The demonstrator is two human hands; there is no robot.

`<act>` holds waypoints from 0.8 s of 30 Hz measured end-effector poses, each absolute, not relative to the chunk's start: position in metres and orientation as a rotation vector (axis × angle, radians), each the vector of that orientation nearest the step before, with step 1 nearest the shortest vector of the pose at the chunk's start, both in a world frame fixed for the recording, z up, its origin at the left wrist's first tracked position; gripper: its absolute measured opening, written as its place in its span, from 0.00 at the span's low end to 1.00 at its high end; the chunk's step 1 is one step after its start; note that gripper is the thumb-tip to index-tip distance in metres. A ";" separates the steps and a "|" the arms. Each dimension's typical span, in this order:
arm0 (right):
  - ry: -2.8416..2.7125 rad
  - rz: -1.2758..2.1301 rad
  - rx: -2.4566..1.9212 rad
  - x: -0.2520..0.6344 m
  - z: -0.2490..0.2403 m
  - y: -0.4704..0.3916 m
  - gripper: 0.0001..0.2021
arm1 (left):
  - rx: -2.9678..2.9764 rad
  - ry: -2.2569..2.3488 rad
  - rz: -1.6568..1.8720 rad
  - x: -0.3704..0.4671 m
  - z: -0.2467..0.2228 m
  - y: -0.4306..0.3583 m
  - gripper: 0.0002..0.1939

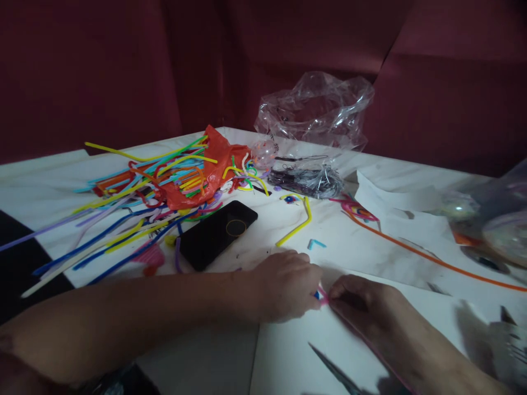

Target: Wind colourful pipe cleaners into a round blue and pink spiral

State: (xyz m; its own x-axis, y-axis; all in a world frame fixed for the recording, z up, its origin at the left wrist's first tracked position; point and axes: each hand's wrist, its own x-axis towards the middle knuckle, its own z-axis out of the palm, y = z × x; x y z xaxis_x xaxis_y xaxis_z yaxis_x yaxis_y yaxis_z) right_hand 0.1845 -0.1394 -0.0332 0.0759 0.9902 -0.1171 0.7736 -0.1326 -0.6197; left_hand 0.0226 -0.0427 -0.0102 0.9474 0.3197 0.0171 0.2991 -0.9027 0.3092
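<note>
My left hand (286,285) and my right hand (362,302) meet low in the middle of the white table (411,181), fingertips touching. Between them they pinch a small pink and blue piece (321,296) of pipe cleaner. A pink strand seems to run from it under my right forearm; most of the piece is hidden by my fingers. A pile of coloured pipe cleaners (135,203) fans out at the left, partly from an orange plastic bag (201,170).
A black phone (218,233) lies left of my hands. A yellow pipe cleaner (296,225), a small blue bit (315,244) and a long orange strand (432,258) lie beyond. Clear plastic bags (317,109) stand at the back. Scissors (335,373) lie near the front edge.
</note>
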 end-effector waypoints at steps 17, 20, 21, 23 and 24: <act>-1.811 0.657 -2.204 0.176 -0.022 -0.140 0.22 | 2.654 0.426 -0.082 0.005 0.013 -0.023 0.22; -1.833 0.676 -2.191 0.179 -0.024 -0.142 0.21 | 2.772 0.349 -0.013 0.007 0.008 -0.030 0.13; -1.839 0.673 -2.191 0.180 -0.023 -0.143 0.21 | 2.797 0.319 0.007 0.007 0.006 -0.031 0.11; -1.856 0.643 -2.211 0.182 -0.021 -0.146 0.22 | 2.812 0.293 0.036 0.008 0.005 -0.032 0.10; -1.864 0.626 -2.231 0.183 -0.020 -0.147 0.22 | 2.808 0.290 0.039 0.008 0.004 -0.032 0.10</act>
